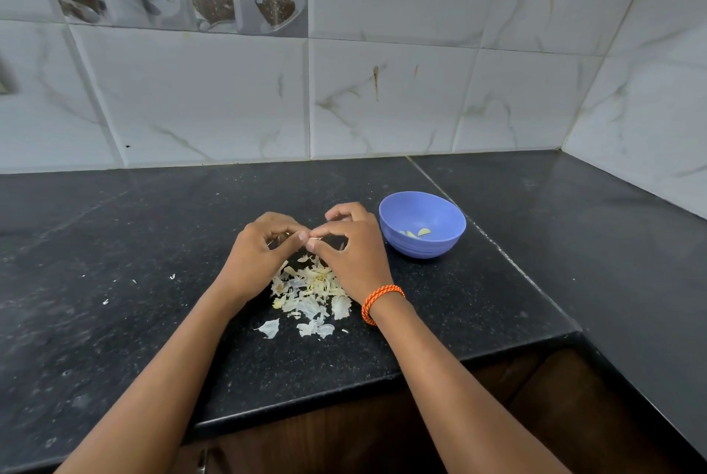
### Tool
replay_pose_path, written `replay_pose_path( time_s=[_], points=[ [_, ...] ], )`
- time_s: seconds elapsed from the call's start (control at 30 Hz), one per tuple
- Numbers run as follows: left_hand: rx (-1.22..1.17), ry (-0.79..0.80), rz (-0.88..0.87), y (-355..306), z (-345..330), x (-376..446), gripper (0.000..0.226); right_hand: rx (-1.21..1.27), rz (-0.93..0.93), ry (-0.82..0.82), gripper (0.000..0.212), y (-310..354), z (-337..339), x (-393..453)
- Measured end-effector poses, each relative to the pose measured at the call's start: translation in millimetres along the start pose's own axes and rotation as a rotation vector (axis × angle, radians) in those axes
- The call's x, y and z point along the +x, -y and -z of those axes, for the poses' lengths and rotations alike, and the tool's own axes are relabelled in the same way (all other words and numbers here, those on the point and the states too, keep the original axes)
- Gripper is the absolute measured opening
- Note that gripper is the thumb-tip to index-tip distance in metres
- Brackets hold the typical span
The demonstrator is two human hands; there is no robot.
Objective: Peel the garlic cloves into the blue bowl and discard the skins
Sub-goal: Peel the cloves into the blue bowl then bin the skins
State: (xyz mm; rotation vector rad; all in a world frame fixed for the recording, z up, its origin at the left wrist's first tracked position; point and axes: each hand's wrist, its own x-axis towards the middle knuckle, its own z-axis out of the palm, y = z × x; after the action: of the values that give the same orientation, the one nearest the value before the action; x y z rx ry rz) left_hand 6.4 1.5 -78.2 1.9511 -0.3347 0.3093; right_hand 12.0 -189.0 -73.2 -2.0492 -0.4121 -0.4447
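Pinching garlic clove between both hands

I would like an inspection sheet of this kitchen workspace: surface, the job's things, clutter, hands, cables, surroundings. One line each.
Surface: black speckled counter, dry, with a seam running past the bowl.
Job's things: blue bowl upright, right of the hands, a few peeled cloves inside; skins heaped under the hands.
Clutter: small skin bits scattered to the left of the heap.
Hands: left hand and right hand meet above the heap, fingers pinching a small piece, mostly hidden; orange band on the right wrist.
Cables: nothing seen.
Surroundings: marbled wall tiles, one row printed with cups; dark wooden cabinet below.
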Motion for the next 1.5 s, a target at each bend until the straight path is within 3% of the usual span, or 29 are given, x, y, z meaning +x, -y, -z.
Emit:
replay_pose_path(
  time_s=[0.2, 0.4, 0.77, 0.93, 1.17, 1.5],
  points=[
    [-0.041, 0.08, 0.019, -2.0, -1.4, -1.1, 0.018, 0.041, -0.021, 0.021, 0.009, -0.4, 1.1, -3.7],
    [-0.072, 0.012, 0.038, -4.8, -1.0, -2.5, 0.013, -0.084, 0.01, -0.066, 0.017, -0.4, -6.7, -12.1],
    [-0.137, 0.017, -0.011, -21.6, -9.8, -9.3, 0.01, 0.26, -0.061, -0.21, 0.012, 0.3, -0.7, -18.9],
    [-0.081, -0.069, -0.018, -17.6, -13.7, -7.5, 0.006, 0.335, -0.089, -0.138, 0.01, -3.3, 2.7, -22.9],
    [-0.175, -0.004, 0.027, -21.6, -17.3, -10.2, 0.011, 0.257, -0.001, -0.166, 0.006, -5.6, 0.8, -23.2],
    [-0.21, -0.024, 0.07, -19.5, -17.6, -8.5, 0.014, 0.498, -0.102, -0.047, 0.011, -8.5, 9.6, -24.9]
  ],
)
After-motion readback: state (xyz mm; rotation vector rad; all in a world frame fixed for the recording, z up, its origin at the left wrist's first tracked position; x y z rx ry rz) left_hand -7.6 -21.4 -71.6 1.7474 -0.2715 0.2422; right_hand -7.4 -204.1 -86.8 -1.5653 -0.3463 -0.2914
